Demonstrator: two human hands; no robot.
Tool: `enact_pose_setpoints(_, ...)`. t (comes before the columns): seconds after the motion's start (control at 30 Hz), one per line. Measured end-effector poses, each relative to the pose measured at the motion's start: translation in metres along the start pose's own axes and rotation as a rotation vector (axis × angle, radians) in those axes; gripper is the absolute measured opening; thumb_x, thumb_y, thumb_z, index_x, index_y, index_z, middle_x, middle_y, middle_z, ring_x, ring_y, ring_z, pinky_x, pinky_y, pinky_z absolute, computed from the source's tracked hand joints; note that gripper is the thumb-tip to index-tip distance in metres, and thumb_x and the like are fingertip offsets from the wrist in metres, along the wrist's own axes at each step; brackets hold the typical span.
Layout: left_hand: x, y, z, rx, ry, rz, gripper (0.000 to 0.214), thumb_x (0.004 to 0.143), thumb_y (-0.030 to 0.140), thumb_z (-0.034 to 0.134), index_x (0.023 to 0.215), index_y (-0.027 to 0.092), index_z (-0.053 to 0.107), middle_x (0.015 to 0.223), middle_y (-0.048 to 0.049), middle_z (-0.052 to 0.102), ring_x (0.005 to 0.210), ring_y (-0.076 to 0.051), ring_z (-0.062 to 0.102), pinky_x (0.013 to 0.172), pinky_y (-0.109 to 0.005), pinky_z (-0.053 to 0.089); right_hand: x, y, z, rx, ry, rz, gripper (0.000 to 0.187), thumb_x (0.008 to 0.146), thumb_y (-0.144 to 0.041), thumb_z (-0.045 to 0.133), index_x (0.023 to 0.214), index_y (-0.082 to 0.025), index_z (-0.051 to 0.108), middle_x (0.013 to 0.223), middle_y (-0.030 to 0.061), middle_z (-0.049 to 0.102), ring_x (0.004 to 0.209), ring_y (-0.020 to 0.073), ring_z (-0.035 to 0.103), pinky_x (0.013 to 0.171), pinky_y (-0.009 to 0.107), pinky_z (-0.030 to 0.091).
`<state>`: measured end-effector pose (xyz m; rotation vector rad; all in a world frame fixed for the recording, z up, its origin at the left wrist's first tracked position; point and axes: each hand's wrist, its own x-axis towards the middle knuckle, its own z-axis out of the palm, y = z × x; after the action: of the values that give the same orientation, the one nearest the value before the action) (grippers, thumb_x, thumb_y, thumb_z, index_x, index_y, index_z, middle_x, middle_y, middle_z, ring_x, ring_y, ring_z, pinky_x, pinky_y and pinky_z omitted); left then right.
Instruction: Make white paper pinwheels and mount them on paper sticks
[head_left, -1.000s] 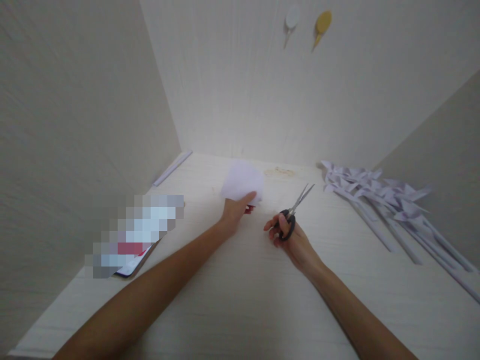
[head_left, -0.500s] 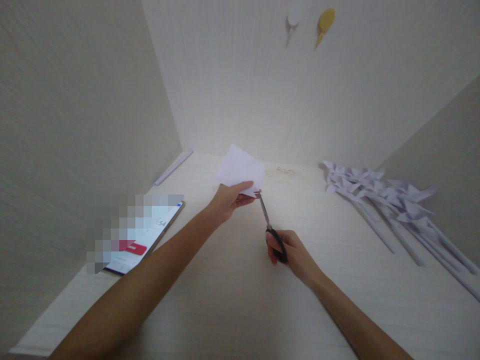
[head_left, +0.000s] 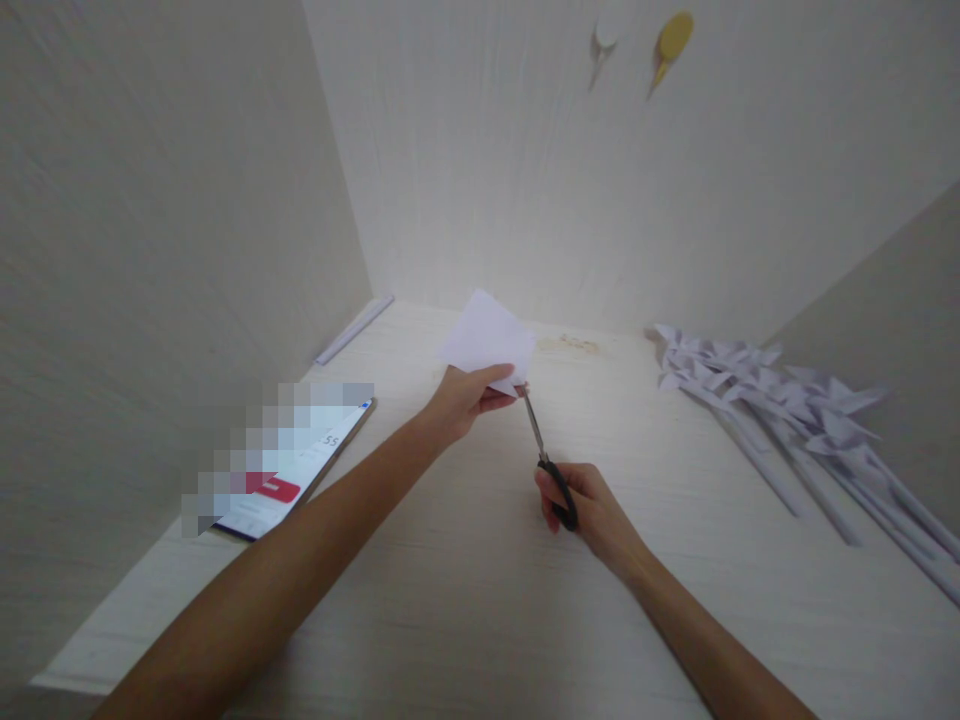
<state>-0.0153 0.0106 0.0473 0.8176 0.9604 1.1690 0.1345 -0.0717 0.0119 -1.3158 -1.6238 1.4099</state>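
While the left hand holds paper, the right hand grips scissors.

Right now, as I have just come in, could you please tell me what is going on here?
A person's left hand holds a piece of white paper above a pale surface. The right hand grips black-handled scissors, with the blade tips at the paper's near right corner. I cannot tell whether a cut has begun there. To the left lies a phone with its screen lit, and beyond it a thin white stick. To the right lies a pile of pinwheel-like paper pieces.
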Motion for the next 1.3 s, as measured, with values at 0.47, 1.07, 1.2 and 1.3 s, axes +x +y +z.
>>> enact_pose_setpoints(0.47, -0.0017, 0.0011, 0.0006, 0.042, -0.002, -0.025, 0.019, 0.064, 0.013, 0.057, 0.083, 0.01, 0.056, 0.065, -0.0048, 0.064, 0.056, -0.013, 0.061, 0.054, -0.023, 0.05, -0.0019, -0.0048, 0.0023, 0.022, 0.006, 0.04, 0.047, 0.065, -0.056, 0.049, 0.042, -0.016, 0.044, 0.036, -0.0027, 0.041, 0.034, 0.005, 0.03, 0.037, 0.021, 0.021)
enact_pose_setpoints(1.07, -0.0026, 0.001, 0.0003, 0.057, 0.001, -0.001, 0.018, 0.063, 0.013, 0.058, 0.08, 0.01, 0.056, 0.065, -0.005, 0.064, 0.058, -0.013, 0.061, 0.057, -0.025, 0.05, 0.0, -0.0018, 0.0027, 0.017, 0.007, 0.033, 0.048, 0.068, -0.055, 0.048, 0.041, -0.016, 0.044, 0.035, -0.0028, 0.04, 0.034, 0.0051, 0.029, 0.038, 0.022, 0.021)
enact_pose_setpoints(1.2, -0.0033, 0.0025, -0.0001, 0.071, -0.001, 0.012, 0.018, 0.063, 0.012, 0.058, 0.081, 0.01, 0.056, 0.064, -0.0041, 0.063, 0.056, -0.013, 0.06, 0.055, -0.024, 0.05, -0.0001, -0.0004, 0.0021, 0.022, 0.004, 0.043, 0.047, 0.067, -0.055, 0.048, 0.042, -0.016, 0.043, 0.035, -0.0024, 0.042, 0.034, 0.0052, 0.03, 0.038, 0.022, 0.022)
enact_pose_setpoints(1.3, -0.0037, 0.0034, 0.0, 0.079, -0.001, 0.02, 0.02, 0.063, 0.011, 0.058, 0.082, 0.01, 0.055, 0.065, -0.004, 0.063, 0.055, -0.013, 0.06, 0.053, -0.024, 0.05, -0.0005, 0.0, 0.002, 0.03, 0.003, 0.04, 0.046, 0.067, -0.056, 0.048, 0.043, -0.016, 0.043, 0.036, -0.0026, 0.042, 0.034, 0.0052, 0.03, 0.038, 0.021, 0.021)
